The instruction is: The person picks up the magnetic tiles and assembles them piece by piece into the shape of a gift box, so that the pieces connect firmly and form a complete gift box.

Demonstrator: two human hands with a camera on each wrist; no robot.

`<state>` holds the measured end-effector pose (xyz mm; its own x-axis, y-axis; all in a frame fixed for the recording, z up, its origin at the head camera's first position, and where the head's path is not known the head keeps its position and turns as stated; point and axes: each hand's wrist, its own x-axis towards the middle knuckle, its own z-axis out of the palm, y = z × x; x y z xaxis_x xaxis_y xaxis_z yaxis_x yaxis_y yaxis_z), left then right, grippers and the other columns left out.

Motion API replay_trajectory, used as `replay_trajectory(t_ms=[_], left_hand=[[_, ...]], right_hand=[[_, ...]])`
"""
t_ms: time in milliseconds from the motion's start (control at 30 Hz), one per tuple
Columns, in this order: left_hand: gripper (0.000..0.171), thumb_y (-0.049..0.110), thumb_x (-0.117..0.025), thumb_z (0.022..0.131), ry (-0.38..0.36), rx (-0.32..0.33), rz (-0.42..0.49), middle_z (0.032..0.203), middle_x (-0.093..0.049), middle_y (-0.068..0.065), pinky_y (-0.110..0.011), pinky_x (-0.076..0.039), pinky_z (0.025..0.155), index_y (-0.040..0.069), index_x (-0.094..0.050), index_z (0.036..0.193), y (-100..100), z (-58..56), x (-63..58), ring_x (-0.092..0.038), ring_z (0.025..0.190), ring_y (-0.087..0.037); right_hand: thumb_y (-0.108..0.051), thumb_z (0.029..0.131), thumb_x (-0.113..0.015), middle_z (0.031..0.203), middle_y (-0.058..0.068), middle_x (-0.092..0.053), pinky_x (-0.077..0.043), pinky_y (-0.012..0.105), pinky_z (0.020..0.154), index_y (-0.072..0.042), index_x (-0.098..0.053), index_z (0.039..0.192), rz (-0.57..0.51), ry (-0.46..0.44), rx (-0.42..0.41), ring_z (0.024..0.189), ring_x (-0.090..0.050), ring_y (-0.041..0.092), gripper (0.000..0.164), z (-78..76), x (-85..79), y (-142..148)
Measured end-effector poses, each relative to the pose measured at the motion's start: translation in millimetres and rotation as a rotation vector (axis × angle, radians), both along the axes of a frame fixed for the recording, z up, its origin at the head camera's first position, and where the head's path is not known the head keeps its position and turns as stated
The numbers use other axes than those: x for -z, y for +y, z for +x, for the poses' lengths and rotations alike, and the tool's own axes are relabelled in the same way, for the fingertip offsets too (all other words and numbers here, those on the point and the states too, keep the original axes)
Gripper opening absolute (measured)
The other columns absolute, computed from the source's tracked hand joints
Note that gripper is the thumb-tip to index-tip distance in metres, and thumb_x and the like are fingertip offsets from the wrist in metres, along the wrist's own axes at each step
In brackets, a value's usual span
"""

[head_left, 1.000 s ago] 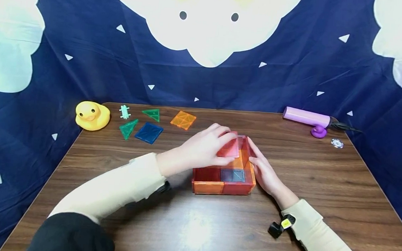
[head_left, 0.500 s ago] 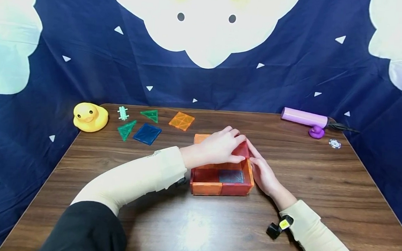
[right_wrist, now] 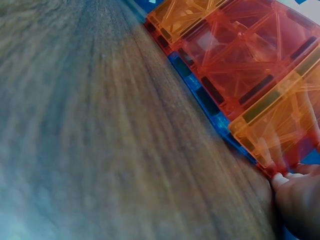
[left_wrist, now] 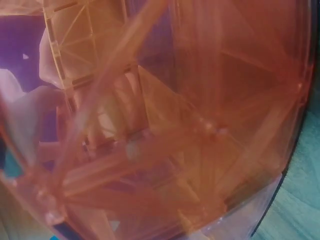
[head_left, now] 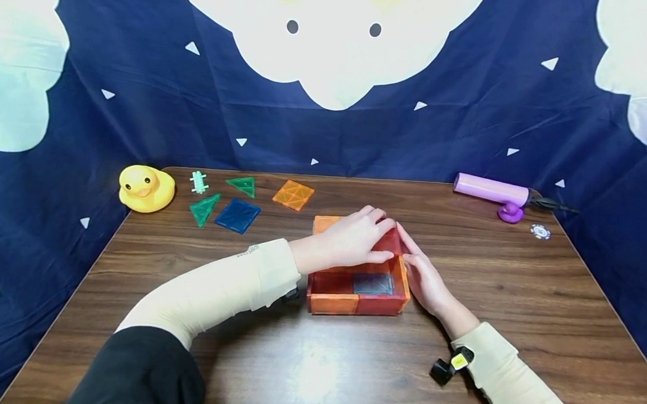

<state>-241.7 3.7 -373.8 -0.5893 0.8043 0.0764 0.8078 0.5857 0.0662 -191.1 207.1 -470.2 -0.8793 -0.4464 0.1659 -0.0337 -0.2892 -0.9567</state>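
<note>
A low box of translucent magnetic tiles [head_left: 334,304] stands mid-table, its walls red and orange, with a blue-grey square tile [head_left: 373,283] in its floor. My left hand [head_left: 351,238] reaches over it from the left. Its curled fingers and thumb hold a red magnetic tile [head_left: 389,243] at the back right corner; the hand partly hides this tile. Against the box's right side rests my right hand [head_left: 427,282], fingers straight along the wall. In the right wrist view, this hand [right_wrist: 302,200] touches the corner by an orange tile [right_wrist: 272,125].
At the back left lie an orange tile [head_left: 293,195], a blue tile [head_left: 237,215], two green triangles [head_left: 204,209], a small mint figure [head_left: 198,182] and a yellow duck [head_left: 146,189]. A lilac cylinder [head_left: 491,189], purple duck [head_left: 510,212] and chip [head_left: 540,231] sit back right.
My left hand has moved right and brought the red tile to the box's back right corner. During the last half second it barely moves. The right hand stays at the box's side.
</note>
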Motion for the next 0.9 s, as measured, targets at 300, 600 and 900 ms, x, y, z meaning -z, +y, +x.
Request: replay_trajectory(t_ms=[300, 600, 900], left_hand=[[0.055, 0.041, -0.064, 0.100, -0.154, -0.063, 0.203, 0.144, -0.054, -0.013, -0.037, -0.034, 0.115, 0.005, -0.056, 0.141, -30, -14.3, -21.0, -0.048, 0.134, -0.029], [0.053, 0.037, -0.059, 0.103, -0.157, -0.361, 0.366, 0.145, -0.054, -0.016, -0.048, -0.037, 0.112, 0.002, -0.055, 0.143, -117, -25.7, -30.6, -0.049, 0.135, -0.033], [0.059, 0.028, -0.061, 0.101, -0.114, -0.717, 0.323, 0.142, -0.048, -0.031, -0.060, -0.036, 0.108, -0.006, -0.042, 0.146, -197, -22.1, 12.0, -0.042, 0.132, -0.050]], right_hand=[[-0.007, 0.102, -0.028, 0.171, 0.010, 0.002, -0.027, 0.029, 0.117, -0.014, -0.001, 0.165, 0.004, -0.006, -0.039, 0.145, -0.029, 0.008, 0.069, 1.6, -1.2, 2], [-0.007, 0.104, -0.030, 0.171, 0.009, 0.000, -0.027, 0.026, 0.117, -0.015, -0.002, 0.166, 0.017, -0.022, -0.033, 0.148, -0.023, 0.011, 0.068, 5.1, -3.1, 1], [-0.008, 0.104, -0.031, 0.171, 0.011, -0.001, -0.029, 0.027, 0.116, -0.015, -0.003, 0.166, 0.018, -0.026, -0.029, 0.146, -0.027, 0.011, 0.068, 4.9, -2.9, 0]])
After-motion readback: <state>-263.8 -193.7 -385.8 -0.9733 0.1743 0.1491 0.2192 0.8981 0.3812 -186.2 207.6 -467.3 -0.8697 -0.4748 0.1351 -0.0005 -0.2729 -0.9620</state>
